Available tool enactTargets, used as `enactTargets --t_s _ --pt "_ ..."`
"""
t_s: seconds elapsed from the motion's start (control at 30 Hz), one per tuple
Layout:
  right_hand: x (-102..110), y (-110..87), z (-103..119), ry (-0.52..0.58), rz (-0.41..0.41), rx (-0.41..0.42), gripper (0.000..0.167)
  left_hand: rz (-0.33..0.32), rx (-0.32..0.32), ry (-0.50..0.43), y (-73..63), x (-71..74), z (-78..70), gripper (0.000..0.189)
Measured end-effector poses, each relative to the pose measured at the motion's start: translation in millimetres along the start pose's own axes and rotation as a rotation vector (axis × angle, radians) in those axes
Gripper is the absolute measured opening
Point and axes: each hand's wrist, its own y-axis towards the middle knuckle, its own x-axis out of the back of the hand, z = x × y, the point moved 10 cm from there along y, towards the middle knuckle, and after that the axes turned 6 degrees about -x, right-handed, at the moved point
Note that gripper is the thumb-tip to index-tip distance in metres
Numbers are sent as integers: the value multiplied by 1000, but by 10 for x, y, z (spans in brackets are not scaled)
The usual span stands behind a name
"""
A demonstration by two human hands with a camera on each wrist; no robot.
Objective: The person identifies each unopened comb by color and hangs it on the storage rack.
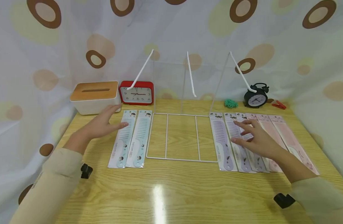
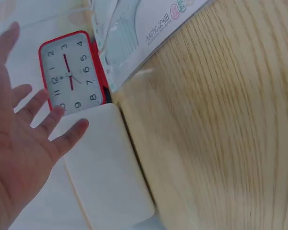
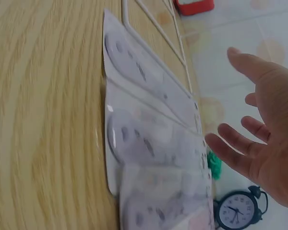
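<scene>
My left hand [image 1: 104, 123] hovers at the upper left with its fingers spread, holding nothing. Two packs of light blue plastic combs [image 1: 135, 140] lie side by side on the table just right of it. Over a row of packaged combs on the right, my right hand [image 1: 253, 138] hangs with loosely bent fingers and nothing in its grasp. That row has several purple combs [image 1: 222, 141], partly overlapping, and pink combs [image 1: 294, 140] farther right. Between the two groups stands a white wire rack [image 1: 182, 160] with three long white prongs angled toward me.
At the back left sits a white tissue box [image 1: 97, 105] with a wooden lid, beside a red clock [image 1: 136, 92]. A green coil [image 1: 230, 103], a black alarm clock [image 1: 256, 97] and a red clip [image 1: 279, 105] are at the back right. A patterned curtain [image 1: 171, 37] hangs behind.
</scene>
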Motion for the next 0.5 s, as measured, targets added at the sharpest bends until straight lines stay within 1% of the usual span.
enactTargets --t_s 0.1,0.2,0.37,0.43,0.5 --pt "-134 17 91 70 38 11 72 5 -8 -65 95 -30 61 91" --pt "-267 20 144 120 63 24 69 -7 -3 -113 209 -69 154 82" --pt "-476 28 194 184 92 48 66 -24 44 -208 379 -172 355 65" --pt "-541 32 211 212 103 47 66 -25 68 -240 424 -205 433 63" --pt "-596 35 232 240 116 43 68 -30 91 -246 452 -211 506 63"
